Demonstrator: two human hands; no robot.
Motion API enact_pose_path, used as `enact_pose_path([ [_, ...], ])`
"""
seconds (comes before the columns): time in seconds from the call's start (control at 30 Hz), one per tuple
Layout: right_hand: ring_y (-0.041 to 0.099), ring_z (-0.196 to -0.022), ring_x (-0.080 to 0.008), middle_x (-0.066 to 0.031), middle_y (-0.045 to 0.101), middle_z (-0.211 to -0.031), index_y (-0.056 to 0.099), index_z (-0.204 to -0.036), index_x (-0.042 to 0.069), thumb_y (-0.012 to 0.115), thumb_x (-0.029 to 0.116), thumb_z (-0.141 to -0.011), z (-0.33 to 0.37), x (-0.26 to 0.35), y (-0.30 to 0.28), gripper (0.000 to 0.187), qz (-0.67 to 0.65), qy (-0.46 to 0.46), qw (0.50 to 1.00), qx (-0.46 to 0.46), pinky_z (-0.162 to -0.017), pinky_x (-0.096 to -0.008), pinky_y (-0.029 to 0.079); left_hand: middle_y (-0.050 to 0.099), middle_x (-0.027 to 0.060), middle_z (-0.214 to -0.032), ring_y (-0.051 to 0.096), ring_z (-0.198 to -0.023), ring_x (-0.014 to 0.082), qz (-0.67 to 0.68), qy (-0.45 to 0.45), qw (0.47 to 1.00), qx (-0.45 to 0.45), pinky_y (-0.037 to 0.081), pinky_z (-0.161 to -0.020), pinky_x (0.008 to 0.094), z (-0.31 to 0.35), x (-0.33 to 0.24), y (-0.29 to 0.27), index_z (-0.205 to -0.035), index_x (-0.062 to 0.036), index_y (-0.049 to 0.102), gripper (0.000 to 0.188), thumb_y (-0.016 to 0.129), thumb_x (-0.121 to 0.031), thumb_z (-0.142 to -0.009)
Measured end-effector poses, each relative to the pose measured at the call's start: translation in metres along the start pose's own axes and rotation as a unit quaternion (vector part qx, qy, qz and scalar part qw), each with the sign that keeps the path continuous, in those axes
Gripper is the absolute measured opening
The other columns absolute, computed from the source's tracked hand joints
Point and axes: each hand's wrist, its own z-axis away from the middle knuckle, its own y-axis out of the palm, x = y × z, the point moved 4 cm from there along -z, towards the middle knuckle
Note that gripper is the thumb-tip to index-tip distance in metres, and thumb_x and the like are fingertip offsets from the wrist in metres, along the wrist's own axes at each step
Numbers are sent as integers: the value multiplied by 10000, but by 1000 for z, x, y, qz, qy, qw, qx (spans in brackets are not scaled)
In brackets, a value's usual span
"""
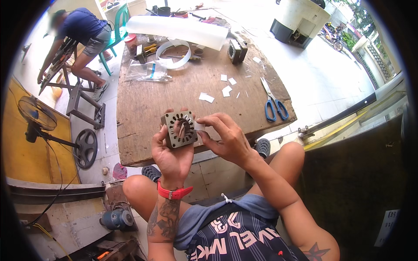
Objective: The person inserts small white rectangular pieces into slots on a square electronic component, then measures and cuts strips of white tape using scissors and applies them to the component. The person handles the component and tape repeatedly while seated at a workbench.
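Observation:
My left hand [173,154] holds a square metal motor stator [170,138] from below and the left side, above the near edge of the wooden table. Its face shows a ring of slots round a central hole, and a few slots at the upper right have white liners. Close to the stator's right side, my right hand [226,138] pinches a small white slip of paper [200,126] between thumb and index finger. White paper pieces [206,97] lie on the wood beyond, and blue-handled scissors [276,106] rest to the right.
On the wooden table [143,117] stand a second stator [237,51], a white sheet roll [178,31], a white strip ring [186,61] and a plastic bag [149,72]. A person [87,32] bends over at the far left, near a fan [37,114].

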Motion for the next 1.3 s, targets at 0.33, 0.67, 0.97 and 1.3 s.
enact_pose_path([
  [0.33, 692, -942, -280, -88, 690, -1036, 700, -1136, 80, 766, -20, -827, -4, 4, 2, 331, 90, -73, 993, 16, -798, -391, 587, 518, 208, -1525, 533, -1362, 298, -51, 16, 999, 8, 373, -1198, 459, 1, 4, 4, -1510, -68, 425, 510, 428, -263, -1039],
  [0.67, 673, -1106, -307, -104, 683, -1194, 665, -1232, 92, 739, 83, -917, 7, -6, 15, 324, 7, 12, 1000, -8, -905, -418, 581, 520, 218, -1525, 532, -1364, 296, -15, 6, 1000, 0, 388, -1181, 448, 2, 8, 1, -1524, -80, 434, 525, 421, -317, -1056],
  [0.97, 616, -1024, -341, -148, 624, -1158, 732, -1155, 79, 728, 175, -968, -24, -85, -20, 209, 151, 159, 975, -37, -944, -454, 489, 521, 229, -1519, 472, -1432, 403, 51, 25, 998, -24, 385, -1211, 560, -5, -8, -3, -1523, -60, 466, 581, 436, -468, -1110],
  [1.3, 646, -870, -234, -114, 653, -953, 746, -1118, 86, 729, 162, -976, -33, -91, -27, 162, 87, 159, 983, -29, -776, -377, 520, 488, 225, -1556, 457, -1451, 380, 49, -1, 999, -17, 344, -1237, 549, -7, -9, -2, -1553, -33, 428, 591, 427, -430, -1114],
])
